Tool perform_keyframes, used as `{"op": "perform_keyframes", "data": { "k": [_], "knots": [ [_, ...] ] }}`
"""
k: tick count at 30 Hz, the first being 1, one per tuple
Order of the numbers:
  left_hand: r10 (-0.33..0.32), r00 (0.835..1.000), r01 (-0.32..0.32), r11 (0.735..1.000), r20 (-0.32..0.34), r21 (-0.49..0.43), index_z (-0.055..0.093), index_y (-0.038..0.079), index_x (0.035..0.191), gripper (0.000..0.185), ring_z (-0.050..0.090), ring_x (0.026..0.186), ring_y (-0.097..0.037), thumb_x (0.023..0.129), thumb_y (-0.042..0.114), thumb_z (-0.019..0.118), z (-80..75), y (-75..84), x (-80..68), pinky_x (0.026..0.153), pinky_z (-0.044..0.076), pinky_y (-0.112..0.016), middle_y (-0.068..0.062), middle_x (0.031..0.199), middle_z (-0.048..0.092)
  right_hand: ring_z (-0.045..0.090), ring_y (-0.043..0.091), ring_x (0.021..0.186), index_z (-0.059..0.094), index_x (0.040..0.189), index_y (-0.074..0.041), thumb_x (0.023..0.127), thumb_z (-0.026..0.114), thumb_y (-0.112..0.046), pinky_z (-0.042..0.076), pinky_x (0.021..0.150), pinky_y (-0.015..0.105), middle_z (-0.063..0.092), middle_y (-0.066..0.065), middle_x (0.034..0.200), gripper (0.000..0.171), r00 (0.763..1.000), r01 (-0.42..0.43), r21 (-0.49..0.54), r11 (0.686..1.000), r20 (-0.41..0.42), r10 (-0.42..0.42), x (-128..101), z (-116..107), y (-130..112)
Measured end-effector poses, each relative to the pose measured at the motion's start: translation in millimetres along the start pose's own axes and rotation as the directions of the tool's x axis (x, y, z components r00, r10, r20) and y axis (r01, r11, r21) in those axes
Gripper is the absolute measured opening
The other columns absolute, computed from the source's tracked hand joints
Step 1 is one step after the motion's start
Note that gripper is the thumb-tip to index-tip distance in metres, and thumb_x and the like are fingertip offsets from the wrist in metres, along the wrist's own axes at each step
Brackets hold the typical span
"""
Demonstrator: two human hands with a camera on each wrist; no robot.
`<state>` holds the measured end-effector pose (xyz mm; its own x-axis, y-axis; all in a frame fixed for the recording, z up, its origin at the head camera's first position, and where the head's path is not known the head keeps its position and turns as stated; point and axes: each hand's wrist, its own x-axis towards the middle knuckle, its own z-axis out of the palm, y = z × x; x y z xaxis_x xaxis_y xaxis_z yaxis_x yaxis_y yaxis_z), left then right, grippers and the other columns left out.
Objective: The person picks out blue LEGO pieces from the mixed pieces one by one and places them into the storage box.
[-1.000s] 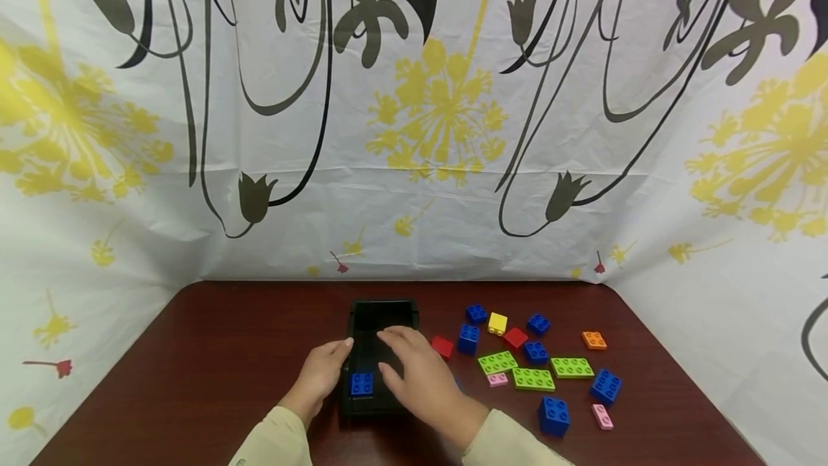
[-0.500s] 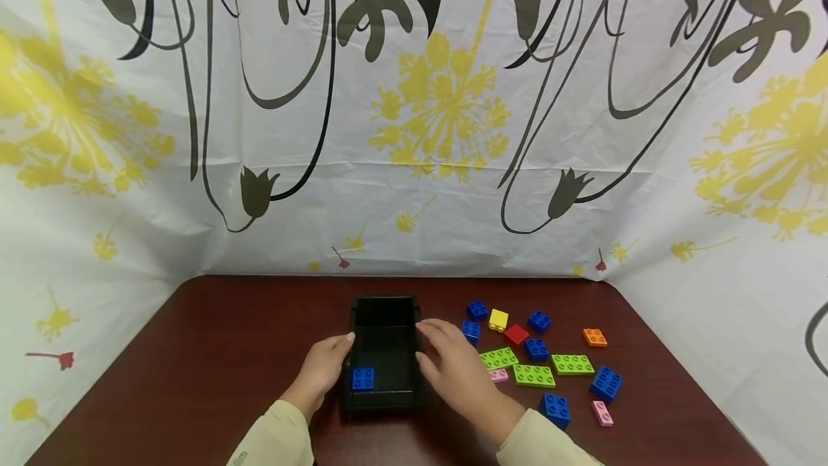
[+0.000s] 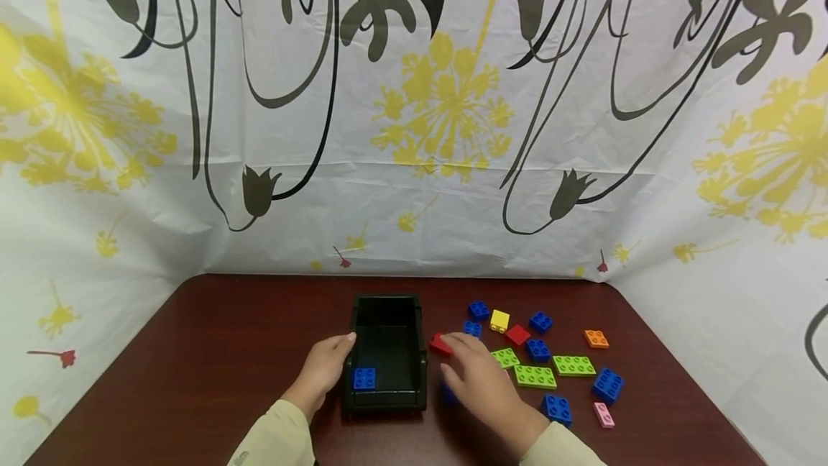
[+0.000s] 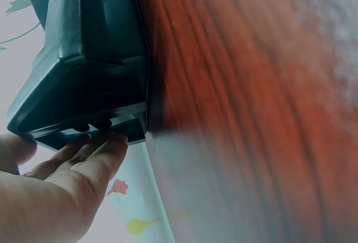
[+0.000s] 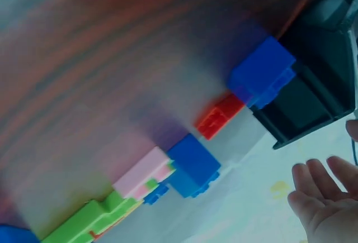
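Observation:
A black plastic bin (image 3: 388, 358) stands on the dark wooden table with one blue brick (image 3: 364, 378) in its near left corner. My left hand (image 3: 320, 372) grips the bin's left side; the thumb lies at the rim, and in the left wrist view the fingers (image 4: 106, 156) press the outer wall. To the right of the bin, my right hand (image 3: 481, 383) hovers with loosely bent fingers, holding nothing. A red brick (image 3: 440, 344) lies by its fingertips. Another blue brick (image 3: 449, 394), partly hidden, is under the hand; the right wrist view shows this blue brick (image 5: 263, 70) near the bin.
Several loose bricks spread over the table's right half: green plates (image 3: 535, 377), a yellow brick (image 3: 499, 321), an orange plate (image 3: 596, 339), a pink one (image 3: 604, 415) and more blue bricks (image 3: 556, 410). A patterned white cloth (image 3: 414, 221) hangs behind and beside the table.
My right hand has moved from above the bin out to the right, over the bricks. The left hand stays on the bin, and the blue brick inside has not shifted.

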<state>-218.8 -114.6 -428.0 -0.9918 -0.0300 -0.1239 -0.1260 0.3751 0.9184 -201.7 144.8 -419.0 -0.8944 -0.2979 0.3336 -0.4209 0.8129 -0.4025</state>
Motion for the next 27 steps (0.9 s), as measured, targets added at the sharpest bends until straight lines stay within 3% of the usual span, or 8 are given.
{"op": "perform_keyframes", "data": {
  "k": [10, 16, 23, 27],
  "knots": [
    [0.007, 1.000, -0.007, 1.000, -0.003, 0.005, 0.046, -0.008, 0.138, 0.059, 0.041, 0.129, -0.048, 0.104, 0.040, 0.039, -0.1, 1.6, -1.1, 0.101, 0.039, -0.061, -0.029, 0.140, 0.046, 0.058, 0.031, 0.114, 0.063, 0.123, -0.001, 0.089, 0.070, -0.018, 0.051, 0.091, 0.049, 0.061, 0.014, 0.124, 0.039, 0.992, -0.005, -0.020, 1.000, 0.123, 0.007, -5, -2, 11],
    [0.009, 1.000, -0.009, 1.000, -0.005, 0.004, 0.047, -0.008, 0.137, 0.058, 0.040, 0.129, -0.049, 0.104, 0.039, 0.039, -0.1, 2.0, -1.6, 0.101, 0.038, -0.061, -0.029, 0.140, 0.046, 0.061, 0.030, 0.111, 0.065, 0.120, 0.000, 0.088, 0.070, -0.019, 0.052, 0.089, 0.048, 0.063, 0.013, 0.120, 0.038, 0.975, 0.025, -0.034, 0.999, 0.220, -0.017, -6, -4, 16],
    [0.004, 1.000, -0.003, 1.000, -0.010, 0.013, 0.047, -0.008, 0.137, 0.059, 0.040, 0.129, -0.049, 0.104, 0.040, 0.040, 0.2, 2.8, -1.8, 0.101, 0.039, -0.061, -0.029, 0.139, 0.046, 0.061, 0.032, 0.109, 0.066, 0.119, 0.001, 0.085, 0.073, -0.019, 0.053, 0.086, 0.049, 0.063, 0.015, 0.119, 0.039, 0.956, 0.008, -0.034, 0.999, 0.292, 0.002, -6, -4, 16],
    [0.002, 1.000, -0.001, 1.000, -0.006, 0.011, 0.046, -0.008, 0.138, 0.059, 0.039, 0.130, -0.049, 0.104, 0.040, 0.039, -0.2, 3.0, -2.0, 0.101, 0.038, -0.061, -0.029, 0.140, 0.046, 0.061, 0.032, 0.109, 0.066, 0.118, 0.001, 0.084, 0.074, -0.017, 0.054, 0.086, 0.048, 0.064, 0.015, 0.119, 0.039, 0.946, 0.039, -0.053, 0.998, 0.323, -0.020, -5, -3, 16]
  ]
}}
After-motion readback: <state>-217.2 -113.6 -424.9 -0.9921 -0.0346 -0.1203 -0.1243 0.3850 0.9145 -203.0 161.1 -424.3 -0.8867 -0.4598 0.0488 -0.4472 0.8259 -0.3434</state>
